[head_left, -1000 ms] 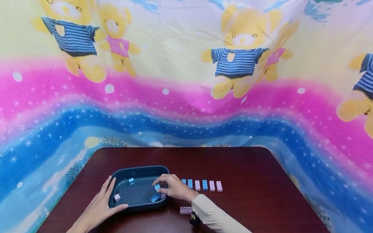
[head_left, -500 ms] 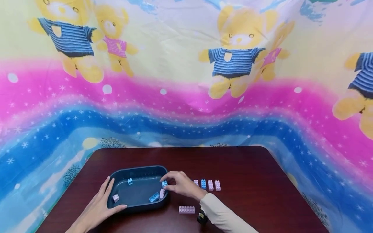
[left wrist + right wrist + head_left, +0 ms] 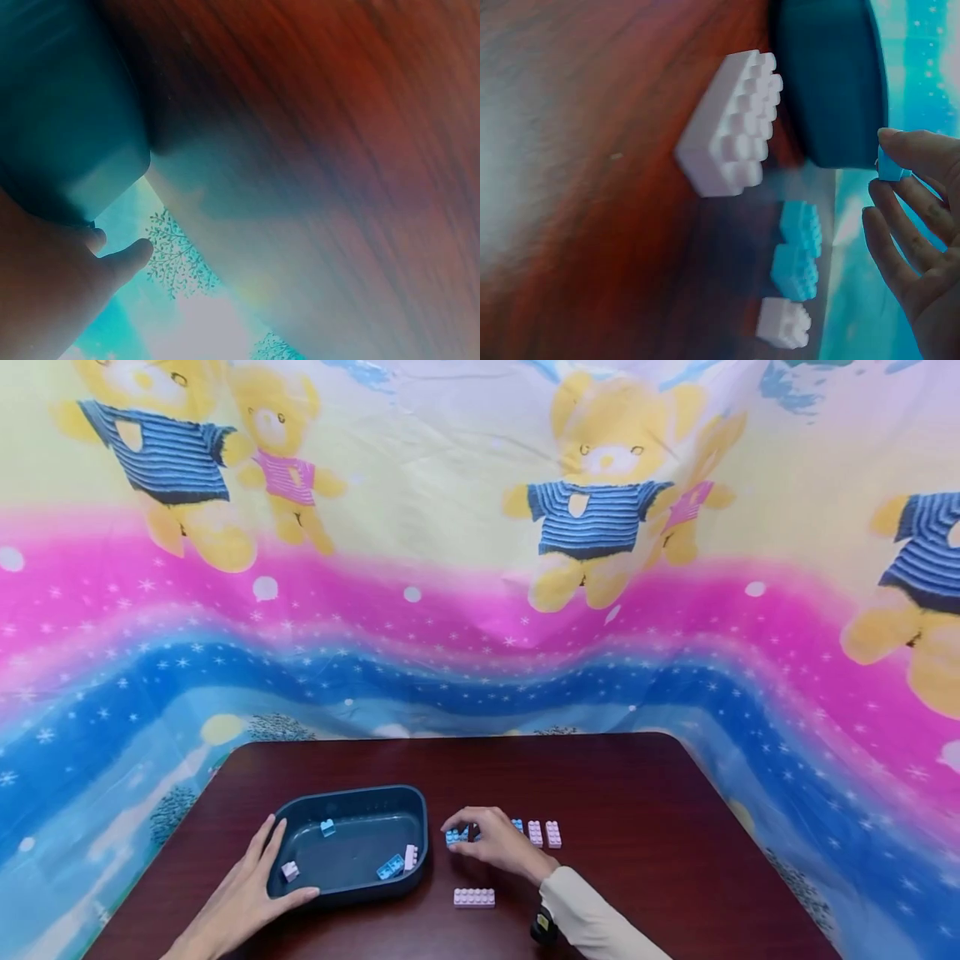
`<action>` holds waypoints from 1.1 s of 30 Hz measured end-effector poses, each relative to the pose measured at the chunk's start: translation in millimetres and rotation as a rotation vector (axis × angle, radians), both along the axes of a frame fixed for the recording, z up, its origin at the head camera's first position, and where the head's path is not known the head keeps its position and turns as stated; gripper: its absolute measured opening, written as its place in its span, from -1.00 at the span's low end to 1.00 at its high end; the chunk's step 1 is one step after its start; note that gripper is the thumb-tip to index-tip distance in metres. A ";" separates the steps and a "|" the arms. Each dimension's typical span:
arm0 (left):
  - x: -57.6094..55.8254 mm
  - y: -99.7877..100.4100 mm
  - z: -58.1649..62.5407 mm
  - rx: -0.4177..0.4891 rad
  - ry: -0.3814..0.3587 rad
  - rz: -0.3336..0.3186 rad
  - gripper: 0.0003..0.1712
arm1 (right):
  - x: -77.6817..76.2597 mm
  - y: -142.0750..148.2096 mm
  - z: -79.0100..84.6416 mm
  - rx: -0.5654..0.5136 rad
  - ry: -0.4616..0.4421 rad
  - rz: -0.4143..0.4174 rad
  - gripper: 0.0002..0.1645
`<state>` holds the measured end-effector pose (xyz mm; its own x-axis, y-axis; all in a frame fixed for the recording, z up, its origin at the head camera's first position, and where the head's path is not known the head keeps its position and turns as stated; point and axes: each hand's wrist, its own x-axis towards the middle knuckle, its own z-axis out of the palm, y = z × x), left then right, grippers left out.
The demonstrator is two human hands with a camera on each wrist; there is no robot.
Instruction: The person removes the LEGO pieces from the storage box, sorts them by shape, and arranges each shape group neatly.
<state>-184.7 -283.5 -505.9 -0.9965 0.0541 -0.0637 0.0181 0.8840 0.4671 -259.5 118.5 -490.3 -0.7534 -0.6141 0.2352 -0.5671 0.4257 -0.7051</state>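
My left hand (image 3: 251, 887) rests against the left end of the dark teal tray (image 3: 352, 892), fingers straight along its outer side and thumb at the near rim. Inside the tray lie a small light blue brick (image 3: 327, 827), a small pale pink brick (image 3: 290, 871), a blue brick (image 3: 390, 867) and a pink brick (image 3: 411, 857). Just right of the tray, my right hand (image 3: 498, 843) pinches a light blue toy brick (image 3: 889, 166) between thumb and fingertips. It partly hides a row of bricks, whose blue brick (image 3: 793, 271) and pale pink brick (image 3: 783, 322) show in the right wrist view.
A long pink brick (image 3: 474, 898) lies nearer the table's front. Two pink bricks, one of them the end brick (image 3: 553, 834), stand right of the hand. The dark wooden table (image 3: 637, 877) backs onto a patterned cloth (image 3: 480, 668).
My right hand has lifted the light blue brick out of the tray and carried it rightward over the rim, to the left end of the row. My left hand stays at the tray.
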 end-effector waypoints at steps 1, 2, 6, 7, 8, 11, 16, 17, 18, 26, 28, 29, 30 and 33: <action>0.4 -0.6 0.7 -0.001 0.000 0.001 0.46 | 0.4 1.0 -1.8 0.004 0.005 -0.005 -0.71; 0.6 -1.0 1.1 -0.001 -0.002 0.002 0.46 | 0.8 1.8 -3.5 0.010 0.010 -0.009 -0.71; 1.0 -2.2 0.5 0.001 -0.001 -0.003 0.45 | 3.6 4.3 -9.0 0.020 -0.011 -0.019 -0.73; 1.0 -2.3 0.0 0.001 0.000 -0.004 0.44 | 4.2 4.8 -10.2 0.021 -0.025 -0.021 -0.74; 1.1 -2.4 -0.5 0.001 0.001 -0.005 0.44 | 4.7 5.2 -11.4 0.020 -0.040 -0.020 -0.74; 1.5 -2.3 -1.3 0.000 0.000 -0.004 0.44 | 6.5 6.6 -13.6 0.016 -0.061 -0.014 -0.75; 2.0 -2.1 0.3 0.001 -0.005 0.002 0.45 | 8.5 8.8 -17.5 0.071 -0.024 -0.017 -0.78; 2.1 -2.1 0.8 0.001 -0.004 0.003 0.45 | 8.9 9.2 -18.0 0.087 -0.010 -0.020 -0.79; 2.3 -2.1 1.3 0.001 -0.003 0.003 0.45 | 9.3 9.7 -18.2 0.102 0.003 -0.024 -0.79; 2.0 -0.5 2.4 0.003 0.002 0.001 0.45 | 10.1 11.6 -21.5 0.170 0.143 -0.016 -0.79; 1.6 -0.3 1.8 0.004 0.008 -0.003 0.45 | 9.6 11.3 -24.1 0.176 0.144 -0.015 -0.79; 1.5 -0.3 1.3 0.005 0.011 -0.005 0.45 | 9.6 11.2 -25.3 0.179 0.142 -0.016 -0.79; 1.5 -0.4 0.8 0.004 0.013 -0.006 0.45 | 9.7 11.1 -26.4 0.181 0.142 -0.016 -0.79; 2.1 -0.8 -0.7 0.006 0.011 -0.008 0.45 | 9.7 10.0 -29.1 0.187 0.151 -0.013 -0.78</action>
